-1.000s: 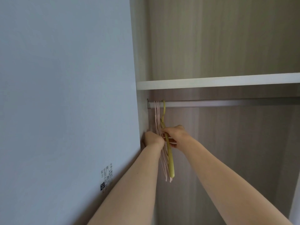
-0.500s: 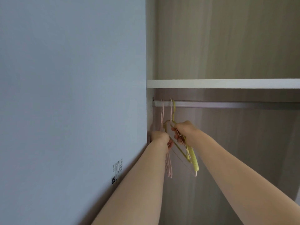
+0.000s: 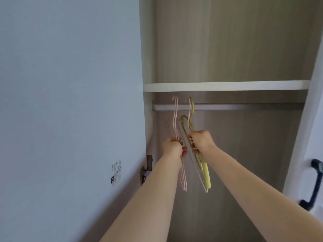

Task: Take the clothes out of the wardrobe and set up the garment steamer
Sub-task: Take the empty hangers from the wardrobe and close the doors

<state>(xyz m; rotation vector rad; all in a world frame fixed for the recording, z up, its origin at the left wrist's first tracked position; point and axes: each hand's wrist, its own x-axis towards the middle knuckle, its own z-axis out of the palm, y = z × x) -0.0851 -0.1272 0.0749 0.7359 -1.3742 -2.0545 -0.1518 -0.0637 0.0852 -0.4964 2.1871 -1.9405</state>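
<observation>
I look up into an open wardrobe. A metal rail [image 3: 244, 107] runs under a white shelf [image 3: 227, 86]. My left hand [image 3: 172, 147] grips thin pink hangers [image 3: 175, 117] whose hook is over the rail near its left end. My right hand [image 3: 201, 141] grips yellow-green hangers [image 3: 207, 179] together with a pale one, held tilted; one hook sits at the rail, another yellow hook is below it. No clothes hang on the hangers. No steamer is in view.
The open wardrobe door [image 3: 70, 102] fills the left, with a small label [image 3: 116, 172] and a hinge [image 3: 146, 169]. At right is the other door's white edge [image 3: 307, 119] with a dark handle [image 3: 316, 184]. The wardrobe's wooden back panel [image 3: 236, 41] is behind.
The hangers have been split into two bunches: the right hand pulled the yellow-green ones rightward along the rail and tilted them, while the left hand kept the pink ones. The view shifted right.
</observation>
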